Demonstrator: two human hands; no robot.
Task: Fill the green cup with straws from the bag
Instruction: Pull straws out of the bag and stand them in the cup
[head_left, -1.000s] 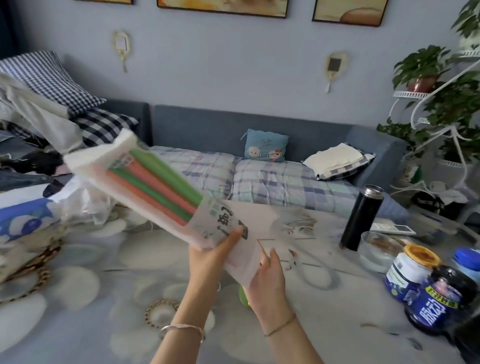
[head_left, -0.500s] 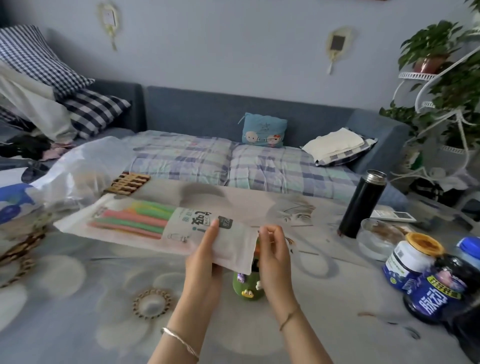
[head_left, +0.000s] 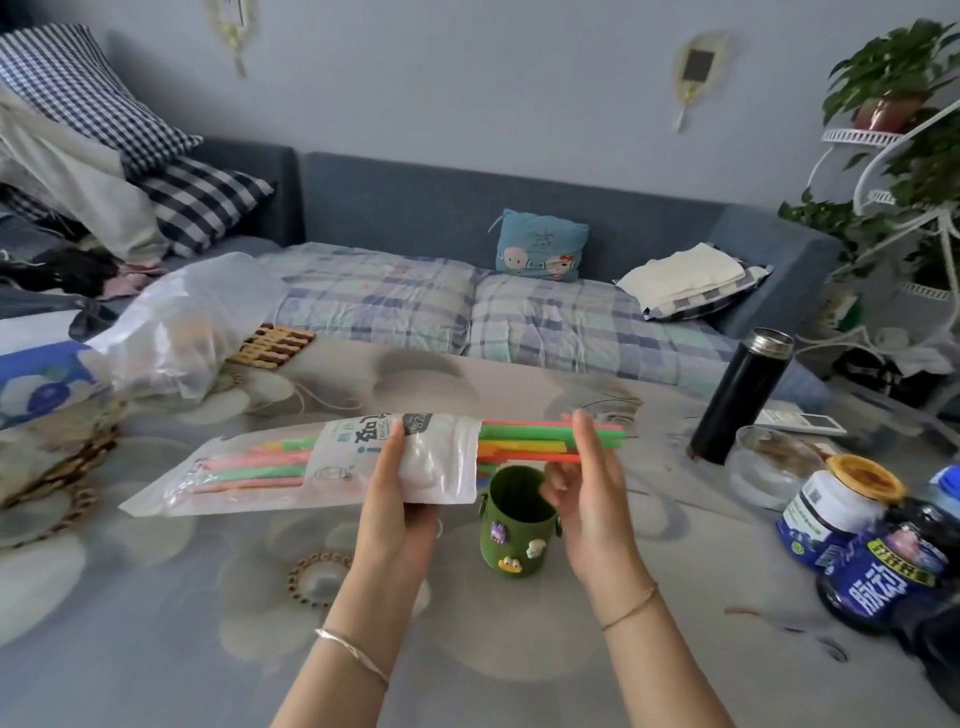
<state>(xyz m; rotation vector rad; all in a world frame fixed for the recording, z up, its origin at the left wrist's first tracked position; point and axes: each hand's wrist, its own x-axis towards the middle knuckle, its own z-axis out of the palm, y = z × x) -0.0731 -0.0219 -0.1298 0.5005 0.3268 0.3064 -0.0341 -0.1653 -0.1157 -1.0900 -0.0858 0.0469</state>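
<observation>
A dark green cup (head_left: 519, 525) with small cartoon charms stands upright on the table, empty as far as I can see. Just above and left of it I hold a long translucent white straw bag (head_left: 291, 467) level, its open end pointing right. My left hand (head_left: 397, 493) grips the bag near that end. Several green, orange and yellow straws (head_left: 530, 439) stick out of the opening over the cup. My right hand (head_left: 589, 467) has its fingers around the protruding straws.
A black thermos (head_left: 740, 397), a glass bowl (head_left: 766, 467) and blue-labelled jars (head_left: 836, 512) crowd the table's right side. A crumpled plastic bag (head_left: 182, 332) and woven coasters (head_left: 272, 345) lie at the far left. A sofa runs behind the table.
The bag came down from a raised tilt to level above the cup. Straws now stick out of its open end, and my right hand has moved from the bag's edge onto them.
</observation>
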